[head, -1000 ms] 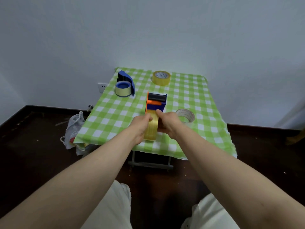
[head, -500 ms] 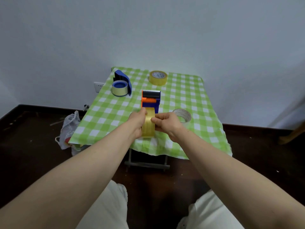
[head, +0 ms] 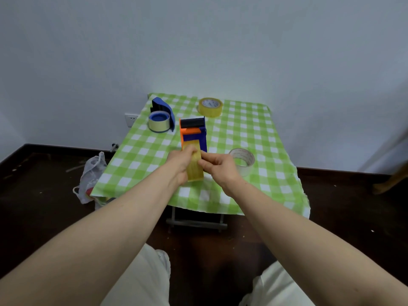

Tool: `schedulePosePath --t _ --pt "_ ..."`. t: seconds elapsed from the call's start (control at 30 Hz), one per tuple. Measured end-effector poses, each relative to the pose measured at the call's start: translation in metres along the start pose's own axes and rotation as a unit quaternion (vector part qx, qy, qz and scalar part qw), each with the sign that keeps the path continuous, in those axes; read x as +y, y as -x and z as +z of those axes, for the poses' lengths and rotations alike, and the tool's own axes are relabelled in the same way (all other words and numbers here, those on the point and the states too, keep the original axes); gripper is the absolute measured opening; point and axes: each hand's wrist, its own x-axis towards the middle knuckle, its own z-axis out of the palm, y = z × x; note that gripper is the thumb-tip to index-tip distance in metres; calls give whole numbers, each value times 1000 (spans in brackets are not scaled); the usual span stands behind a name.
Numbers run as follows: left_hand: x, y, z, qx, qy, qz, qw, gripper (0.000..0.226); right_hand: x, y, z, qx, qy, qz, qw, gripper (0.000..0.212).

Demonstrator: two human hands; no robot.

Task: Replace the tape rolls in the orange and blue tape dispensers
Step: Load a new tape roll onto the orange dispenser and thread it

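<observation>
The orange and blue tape dispenser (head: 193,132) stands in the middle of the green checked table (head: 254,133), a yellow tape roll (head: 195,166) seated in its near end. My left hand (head: 181,161) grips the roll from the left. My right hand (head: 217,166) pinches the roll's right edge and loose tape end with its fingertips. At the back left a blue dispenser (head: 162,117) holds a pale roll with a blue core. One full yellow roll (head: 210,107) lies at the back centre. To the right of my hands rests a thin clear roll (head: 242,161).
The table is small and stands against a white wall; its cloth hangs over the near edge. A white plastic bag (head: 91,177) lies on the dark floor to the left. A wall socket (head: 131,119) sits behind the table's left side.
My right hand's fingers moved from the roll's side to pinch at its top right edge. My left hand stayed on the roll. The dispenser has not moved on the table.
</observation>
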Motion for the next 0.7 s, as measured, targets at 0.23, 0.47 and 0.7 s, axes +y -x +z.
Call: schedulePosePath --t 0.23,0.47,0.7 --pt "3 0 0 -6 16 3 1000 14 -3 -1 -4 35 -94 63 993 18" --pt "1 8 2 -30 -10 49 998 13 -23 -21 -2 71 -86 103 988 27" --pt "8 2 -4 0 -9 35 999 28 -17 -12 0 49 -96 66 992 26"
